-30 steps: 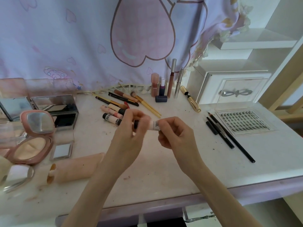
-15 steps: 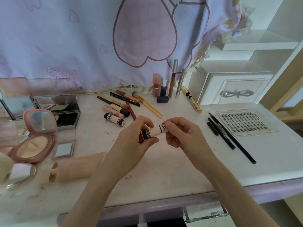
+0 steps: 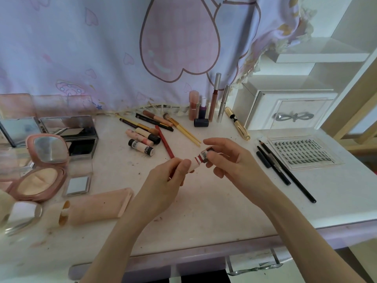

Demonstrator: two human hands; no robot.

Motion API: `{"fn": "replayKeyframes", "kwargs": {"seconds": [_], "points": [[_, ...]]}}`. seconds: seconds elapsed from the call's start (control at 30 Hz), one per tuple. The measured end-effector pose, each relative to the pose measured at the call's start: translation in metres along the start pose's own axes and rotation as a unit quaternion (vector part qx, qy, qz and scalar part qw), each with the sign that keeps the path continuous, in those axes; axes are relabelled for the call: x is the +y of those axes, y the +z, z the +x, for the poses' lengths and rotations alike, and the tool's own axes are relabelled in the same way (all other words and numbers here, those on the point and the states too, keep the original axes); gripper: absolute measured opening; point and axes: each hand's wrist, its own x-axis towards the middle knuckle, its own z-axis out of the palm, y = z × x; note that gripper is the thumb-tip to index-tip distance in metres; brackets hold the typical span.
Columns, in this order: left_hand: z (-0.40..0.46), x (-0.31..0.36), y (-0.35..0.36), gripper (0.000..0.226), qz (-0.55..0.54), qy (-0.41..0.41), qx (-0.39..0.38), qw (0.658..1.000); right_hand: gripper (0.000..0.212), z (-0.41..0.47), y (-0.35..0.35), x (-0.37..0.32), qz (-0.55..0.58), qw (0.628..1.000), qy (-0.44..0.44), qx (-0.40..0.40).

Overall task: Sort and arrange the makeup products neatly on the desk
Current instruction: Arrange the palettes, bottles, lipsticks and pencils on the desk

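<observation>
The white worktop [image 3: 204,217] carries everything, with a lilac heart-print curtain [image 3: 122,48] hanging along its back edge and a white drawer unit [image 3: 285,107] at the back right corner. Near the right edge lies a clear case of false lashes [image 3: 302,152], and just beside it on its left two black pencils [image 3: 285,170] lie side by side. Toward the left edge sit an open pink powder compact [image 3: 36,176], a mirrored black palette [image 3: 75,133] behind it, and a pale pink pouch [image 3: 98,205] near the front. By the back edge a loose cluster of brushes and pencils [image 3: 155,123] lies crossed over one another, with a red pencil [image 3: 164,144] and three short tubes [image 3: 142,142] in front of it. Upright tubes and bottles [image 3: 202,105] stand against the curtain, and a gold mascara [image 3: 237,126] lies beside them. Above the middle of the worktop both hands hold one small lipstick tube [image 3: 199,161], white with a red band, tilted up to the right. The left hand [image 3: 163,182] has thumb and fingers curled round its lower end; the right hand [image 3: 230,158] pinches its upper, dark-capped end, forefinger raised over it.
</observation>
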Motion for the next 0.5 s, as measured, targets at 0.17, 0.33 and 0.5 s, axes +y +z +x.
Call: {"fn": "replayKeyframes", "kwargs": {"seconds": [0.17,0.33,0.5], "points": [[0.0,-0.003,0.003,0.024,-0.022,0.01,0.01,1.0,0.014,0.006,0.001,-0.004,-0.035,0.999,0.028,0.015],[0.001,-0.004,0.008,0.023,-0.058,-0.016,-0.006,0.998,0.025,0.006,-0.009,-0.005,-0.017,0.999,-0.008,-0.031],[0.0,-0.006,0.008,0.017,-0.101,-0.037,-0.015,0.994,0.036,0.007,-0.012,-0.001,0.004,1.0,-0.011,-0.023]]}}
